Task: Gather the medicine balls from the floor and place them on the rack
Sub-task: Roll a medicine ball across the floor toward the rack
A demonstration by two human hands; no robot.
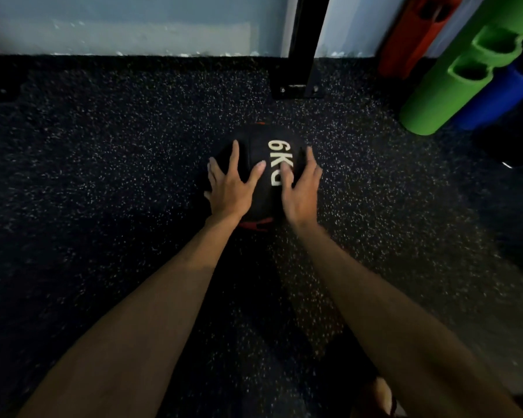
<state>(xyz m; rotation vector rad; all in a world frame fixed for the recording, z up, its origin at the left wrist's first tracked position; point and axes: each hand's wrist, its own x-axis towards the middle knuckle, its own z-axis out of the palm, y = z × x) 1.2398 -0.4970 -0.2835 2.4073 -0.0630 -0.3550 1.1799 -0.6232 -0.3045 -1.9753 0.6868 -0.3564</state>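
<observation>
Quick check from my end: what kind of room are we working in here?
Most likely a gym. The floor is dark speckled rubber, both hands rest on a black medicine ball marked 6KG, and green and blue foam rollers lean by the wall.

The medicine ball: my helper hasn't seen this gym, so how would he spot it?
On the speckled floor, before the black post, lies a black medicine ball under both hands. White "6KG" lettering and red trim mark it out.

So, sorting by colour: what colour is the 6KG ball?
Black with red trim, white lettering; head view shows the ball.
</observation>
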